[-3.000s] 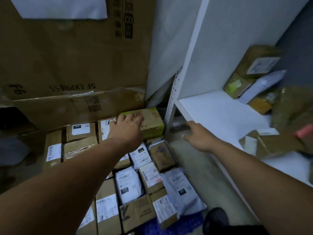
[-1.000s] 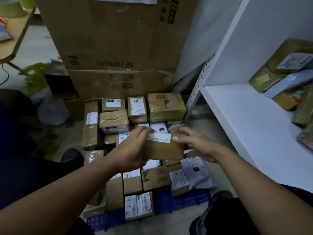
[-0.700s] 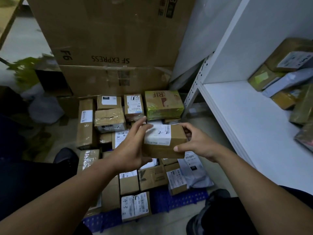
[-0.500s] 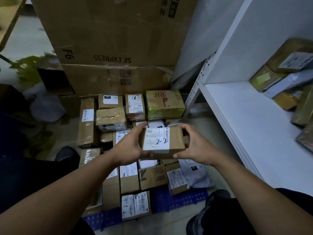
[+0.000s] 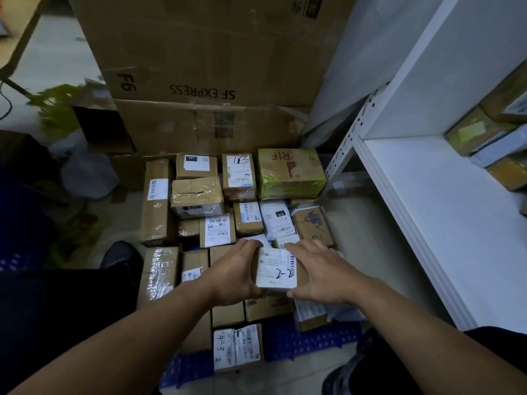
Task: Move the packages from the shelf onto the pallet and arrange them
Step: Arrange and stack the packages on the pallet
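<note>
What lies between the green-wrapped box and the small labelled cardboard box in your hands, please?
Head view: a white parcel marked 010 and a brown printed carton separate the held box from the green-wrapped box.
</note>
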